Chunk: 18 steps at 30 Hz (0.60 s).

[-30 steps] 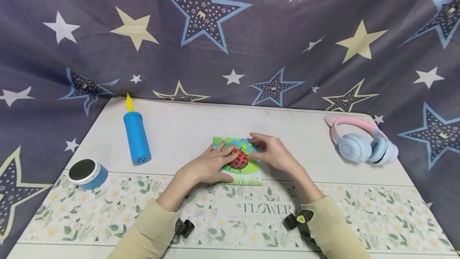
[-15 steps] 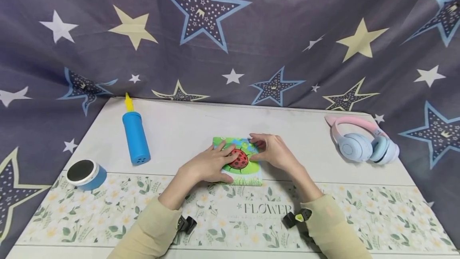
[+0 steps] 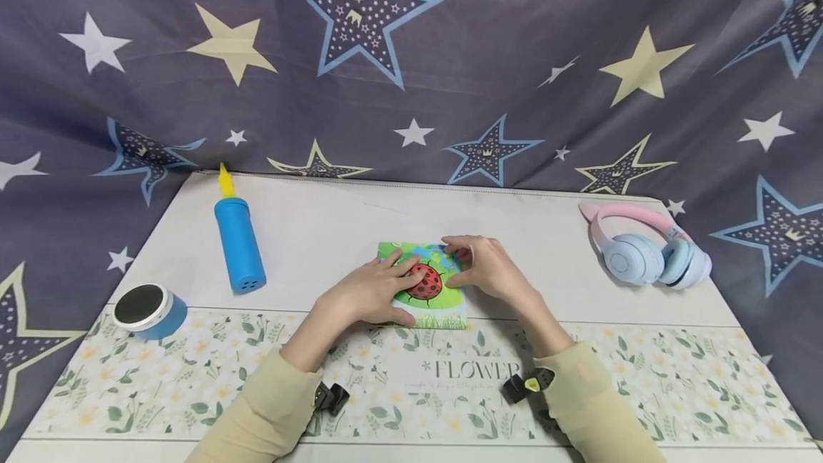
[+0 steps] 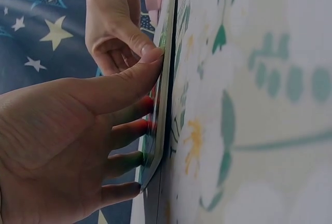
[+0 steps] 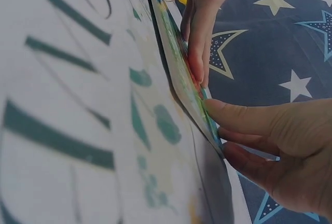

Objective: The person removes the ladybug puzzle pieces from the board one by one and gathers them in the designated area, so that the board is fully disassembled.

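Note:
A thin square ladybug picture board (image 3: 444,317), with a red spotted ladybug on a green leaf, lies flat on the table. My left hand (image 3: 371,294) covers its left side, fingers spread and fingertips resting on the picture. In the left wrist view the thumb of that left hand (image 4: 57,136) lies along the near edge. At the board's upper right corner my right hand (image 3: 489,269) has bent fingers and thumb set around the corner. The right wrist view has the thumb of the right hand (image 5: 295,146) on the picture and its fingertips by the edge; part of the corner is hidden.
A blue hand pump (image 3: 239,245) with a yellow nozzle lies at the back left. Near the left edge sits a blue and white round container (image 3: 168,316) with a dark top. Pink and blue headphones (image 3: 633,257) lie at the right. A star-patterned curtain (image 3: 411,56) hangs behind the table.
The head view has shifted slightly. Both hands keep their places on the ladybug picture board, and the board stays where it was; the right fingers show hardly any motion.

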{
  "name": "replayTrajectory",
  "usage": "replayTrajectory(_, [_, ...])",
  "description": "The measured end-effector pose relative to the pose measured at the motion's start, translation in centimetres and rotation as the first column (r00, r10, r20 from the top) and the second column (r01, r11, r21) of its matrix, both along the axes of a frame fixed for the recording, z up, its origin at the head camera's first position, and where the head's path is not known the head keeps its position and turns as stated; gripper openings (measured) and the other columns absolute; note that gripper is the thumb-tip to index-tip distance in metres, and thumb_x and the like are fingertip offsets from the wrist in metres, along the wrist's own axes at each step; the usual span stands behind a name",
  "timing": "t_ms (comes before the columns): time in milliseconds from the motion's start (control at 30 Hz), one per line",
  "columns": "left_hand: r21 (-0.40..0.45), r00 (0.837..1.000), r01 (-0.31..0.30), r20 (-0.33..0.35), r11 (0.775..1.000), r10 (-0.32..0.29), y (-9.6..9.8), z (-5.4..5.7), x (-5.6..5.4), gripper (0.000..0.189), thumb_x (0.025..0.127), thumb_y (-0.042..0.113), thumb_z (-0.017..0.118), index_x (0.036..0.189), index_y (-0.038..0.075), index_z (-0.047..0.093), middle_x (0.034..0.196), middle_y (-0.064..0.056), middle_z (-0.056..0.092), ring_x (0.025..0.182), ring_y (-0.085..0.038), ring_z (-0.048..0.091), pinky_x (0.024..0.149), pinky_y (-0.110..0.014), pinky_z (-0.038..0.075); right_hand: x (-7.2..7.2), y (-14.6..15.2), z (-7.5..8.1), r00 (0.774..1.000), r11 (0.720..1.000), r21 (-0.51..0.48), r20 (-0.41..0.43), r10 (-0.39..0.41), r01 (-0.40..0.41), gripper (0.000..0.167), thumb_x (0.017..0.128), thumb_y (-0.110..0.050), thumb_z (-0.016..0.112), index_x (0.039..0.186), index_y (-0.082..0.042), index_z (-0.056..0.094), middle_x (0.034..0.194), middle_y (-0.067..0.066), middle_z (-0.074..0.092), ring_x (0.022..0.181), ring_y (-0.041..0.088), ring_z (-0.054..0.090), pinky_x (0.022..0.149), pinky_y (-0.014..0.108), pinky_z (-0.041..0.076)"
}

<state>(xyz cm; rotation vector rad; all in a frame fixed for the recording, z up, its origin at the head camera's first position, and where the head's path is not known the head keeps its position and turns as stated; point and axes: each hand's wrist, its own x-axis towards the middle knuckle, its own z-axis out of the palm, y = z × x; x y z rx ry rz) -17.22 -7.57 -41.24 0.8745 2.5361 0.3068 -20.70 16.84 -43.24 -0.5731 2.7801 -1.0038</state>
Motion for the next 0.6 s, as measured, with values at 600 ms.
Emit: replayTrajectory(600, [-0.003,1.000,0.005,0.009,1.000,-0.005,-0.09,0.03,-0.02,0.084,0.092,0.053,0.070,0.161,0.019,0.037,0.175,-0.007,0.013,0.163,-0.036,0.005,0.131,-0.058,0.018,-0.25,0.07,-0.40,1.000,1.000,-0.008,0.005,-0.026,0.026,0.068,0.072,-0.013,0.094,0.134,-0.005,0.068,0.119,0.010,0.076,0.105,0.026,0.070,0.096,0.043,0.058])
